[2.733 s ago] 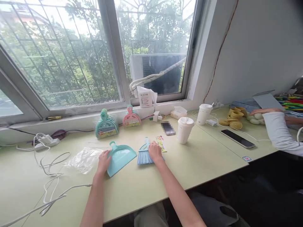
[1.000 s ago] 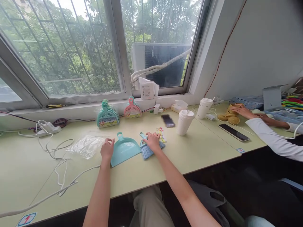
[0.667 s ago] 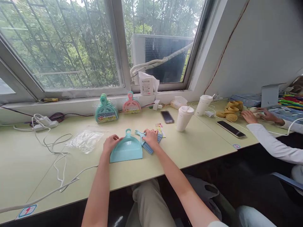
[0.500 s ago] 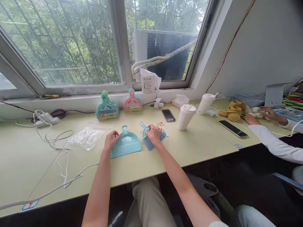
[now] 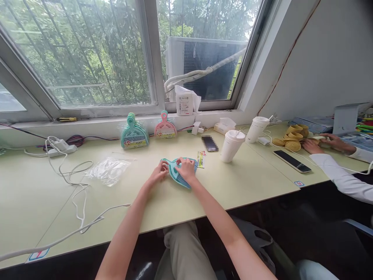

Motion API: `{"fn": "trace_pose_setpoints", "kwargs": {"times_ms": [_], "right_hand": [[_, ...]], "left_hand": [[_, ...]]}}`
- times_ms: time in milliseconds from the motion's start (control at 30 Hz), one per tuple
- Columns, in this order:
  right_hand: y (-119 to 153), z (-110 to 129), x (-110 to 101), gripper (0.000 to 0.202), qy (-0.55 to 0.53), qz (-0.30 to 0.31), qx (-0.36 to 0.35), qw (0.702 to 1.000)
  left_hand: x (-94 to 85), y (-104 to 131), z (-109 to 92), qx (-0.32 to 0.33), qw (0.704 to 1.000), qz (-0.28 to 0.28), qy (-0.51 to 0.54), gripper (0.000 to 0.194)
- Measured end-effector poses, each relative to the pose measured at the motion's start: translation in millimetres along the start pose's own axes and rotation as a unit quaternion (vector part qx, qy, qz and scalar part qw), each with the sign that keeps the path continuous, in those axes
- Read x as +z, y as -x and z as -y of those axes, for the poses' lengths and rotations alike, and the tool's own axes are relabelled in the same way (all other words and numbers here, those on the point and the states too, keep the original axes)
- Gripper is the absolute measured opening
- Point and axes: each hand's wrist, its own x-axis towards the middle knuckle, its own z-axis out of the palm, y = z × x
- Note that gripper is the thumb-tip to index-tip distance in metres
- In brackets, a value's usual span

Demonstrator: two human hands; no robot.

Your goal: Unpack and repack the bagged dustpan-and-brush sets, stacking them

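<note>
A small light-blue dustpan (image 5: pixel 172 174) lies on the table with its handle turned to the left. The matching hand brush (image 5: pixel 184 181) rests over it, its blue bristles pointing toward the lower right. At the handle end, my left hand (image 5: pixel 159 172) has its fingers curled on the dustpan. From above, my right hand (image 5: pixel 187 169) grips the brush and hides part of it. A small printed card (image 5: pixel 201 159) lies just right of the brush.
Packed green dustpan sets (image 5: pixel 134 134) and a pink set (image 5: pixel 165 126) lean by the window sill. Clear plastic bags (image 5: pixel 108 170) lie at left near a white cable. Two white cups (image 5: pixel 232 147) and phones stand or lie rightward. A co-worker's hands (image 5: pixel 313 146) are at far right.
The dustpan has turned so its handle points left and has moved right to meet the brush. My left hand has moved right with it; the brush now overlaps the dustpan.
</note>
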Motion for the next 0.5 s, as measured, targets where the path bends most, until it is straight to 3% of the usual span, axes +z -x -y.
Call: {"fn": "trace_pose_setpoints", "kwargs": {"times_ms": [133, 267, 333, 500], "right_hand": [[-0.5, 0.5, -2.0, 0.017, -0.018, 0.027, -0.013, 0.999], [0.6, 3.6, -2.2, 0.014, -0.062, 0.038, -0.029, 0.997], [1.2, 5.8, 0.0, 0.013, -0.079, 0.037, -0.034, 0.996], [2.2, 12.0, 10.8, 0.010, -0.075, 0.033, -0.055, 0.995]], "left_hand": [[-20.3, 3.5, -0.6, 0.069, 0.982, -0.102, -0.141, 0.054], [-18.3, 2.0, 12.0, 0.079, 0.949, -0.060, -0.299, 0.041], [-14.5, 0.9, 16.3, 0.106, 0.928, -0.070, -0.351, 0.038], [-15.6, 2.9, 20.4, 0.187, 0.888, -0.047, -0.418, 0.039]]}}
